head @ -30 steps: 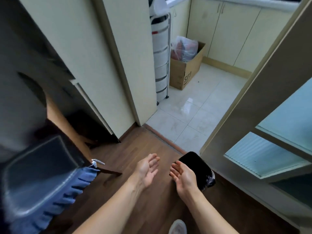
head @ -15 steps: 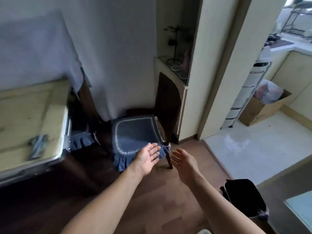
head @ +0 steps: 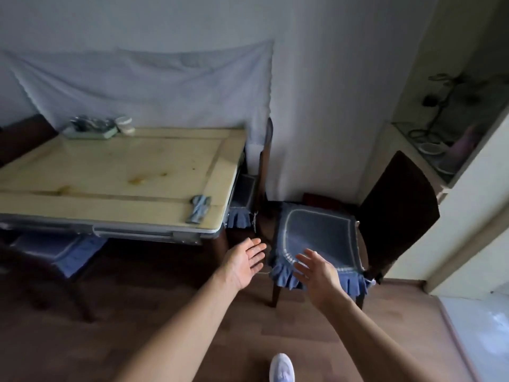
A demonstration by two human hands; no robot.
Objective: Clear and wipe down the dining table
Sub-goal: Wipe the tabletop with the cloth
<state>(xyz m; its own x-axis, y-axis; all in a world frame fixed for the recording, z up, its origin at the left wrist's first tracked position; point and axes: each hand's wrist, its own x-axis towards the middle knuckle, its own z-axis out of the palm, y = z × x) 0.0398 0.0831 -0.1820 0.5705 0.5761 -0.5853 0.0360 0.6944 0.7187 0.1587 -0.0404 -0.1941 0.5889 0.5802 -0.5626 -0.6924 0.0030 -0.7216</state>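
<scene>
Left hand [head: 246, 261] and right hand [head: 316, 274]: both spread flat, palms facing each other, holding nothing, above the floor beside a chair [head: 319, 238]. The table [head: 115, 172] stands to the left. A crumpled cloth [head: 199, 208] lies near its right front corner. A tray [head: 88, 129] at the far edge holds indistinct items.

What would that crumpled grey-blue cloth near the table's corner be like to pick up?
The cloth lies bunched in soft folds, so it would probably go limp and droop from the fingers. It looks thin and small, so likely light. It should not roll or break; a push across the table would more likely bunch it up than slide it neatly. Whether it is damp cannot be seen.
</scene>
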